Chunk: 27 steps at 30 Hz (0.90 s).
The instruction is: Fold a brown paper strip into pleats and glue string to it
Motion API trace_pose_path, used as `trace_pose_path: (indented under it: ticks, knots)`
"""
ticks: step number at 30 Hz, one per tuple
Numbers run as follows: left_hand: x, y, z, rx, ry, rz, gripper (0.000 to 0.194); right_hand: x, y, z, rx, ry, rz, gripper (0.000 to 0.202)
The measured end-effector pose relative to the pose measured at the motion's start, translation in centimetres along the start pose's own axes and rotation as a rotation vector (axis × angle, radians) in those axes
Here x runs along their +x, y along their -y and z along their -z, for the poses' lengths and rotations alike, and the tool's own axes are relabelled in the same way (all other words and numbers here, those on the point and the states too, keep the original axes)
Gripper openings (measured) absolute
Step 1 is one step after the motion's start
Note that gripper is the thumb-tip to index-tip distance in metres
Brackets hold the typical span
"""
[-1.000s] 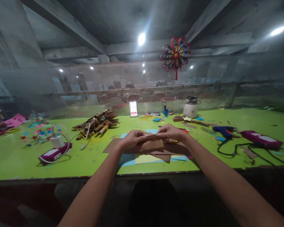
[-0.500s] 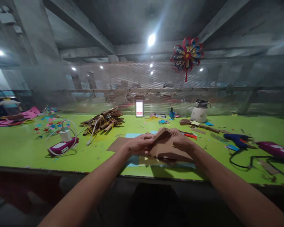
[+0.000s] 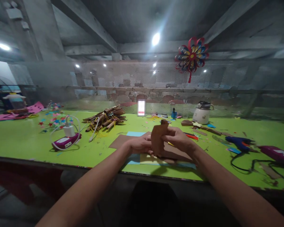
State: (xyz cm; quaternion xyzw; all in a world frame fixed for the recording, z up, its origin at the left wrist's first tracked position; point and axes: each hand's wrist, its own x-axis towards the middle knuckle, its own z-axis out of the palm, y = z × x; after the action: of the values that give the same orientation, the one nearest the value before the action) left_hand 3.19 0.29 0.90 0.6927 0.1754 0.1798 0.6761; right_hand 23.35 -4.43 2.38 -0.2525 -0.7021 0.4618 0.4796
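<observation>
A piece of brown paper (image 3: 158,139) with an uneven edge stands tilted up between my two hands. My left hand (image 3: 142,144) grips its left side, fingers partly hidden behind it. At the right edge, my right hand (image 3: 178,137) pinches it between thumb and fingers. Beneath the hands lie flat sheets: a brown sheet (image 3: 118,142) sticking out to the left, a light blue sheet (image 3: 133,159) and a pale yellow one (image 3: 145,158).
A bundle of rolled brown paper sticks (image 3: 106,119) lies back left, behind a purple power strip (image 3: 66,141) with a white charger. To the right are a blue glue gun (image 3: 239,142), another purple strip (image 3: 275,153) and a white jug (image 3: 202,113). Orange-handled scissors (image 3: 191,136) lie near my right hand.
The brown paper has been turned more upright, its broad side now facing me. My right hand has shifted its hold to the paper's right edge. The view has swung slightly left.
</observation>
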Motion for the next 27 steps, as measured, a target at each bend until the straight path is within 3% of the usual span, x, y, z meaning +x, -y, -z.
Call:
trace_pose_path:
  ticks: [2, 4, 7, 9, 12, 15, 21, 27]
  knots:
    - [0.2, -0.3, 1.0, -0.052, -0.198, -0.053, 0.028, 0.0, -0.1, 0.6, -0.023, -0.053, -0.051, 0.022]
    - [0.3, -0.9, 1.9, -0.078, -0.451, -0.185, 0.028, 0.0, -0.1, 1.1, -0.125, -0.027, -0.157, 0.020]
    - [0.1, -2.0, 2.3, 0.050, -0.600, -0.288, 0.038, 0.0, -0.5, 1.7, -0.289, 0.088, -0.305, 0.018]
    - [0.1, -2.3, 1.8, 0.295, -0.570, -0.280, 0.042, 0.1, -0.9, 1.8, -0.331, 0.152, -0.343, 0.019]
    - [0.2, -2.1, 0.5, 0.679, -0.390, -0.206, 0.036, 0.2, -1.4, 1.8, -0.357, 0.214, -0.336, 0.024]
    - [0.4, -1.7, -0.4, 0.904, -0.286, -0.154, 0.027, 0.2, -1.8, 1.9, -0.414, 0.267, -0.330, 0.029]
    - [0.3, -1.5, -0.5, 1.021, -0.196, -0.188, 0.027, 0.4, -2.3, 2.3, -0.556, 0.310, -0.294, 0.028]
    - [0.8, -0.9, -0.1, 1.146, -0.183, -0.043, 0.026, 0.2, -2.2, 1.4, -0.772, 0.259, -0.287, 0.022]
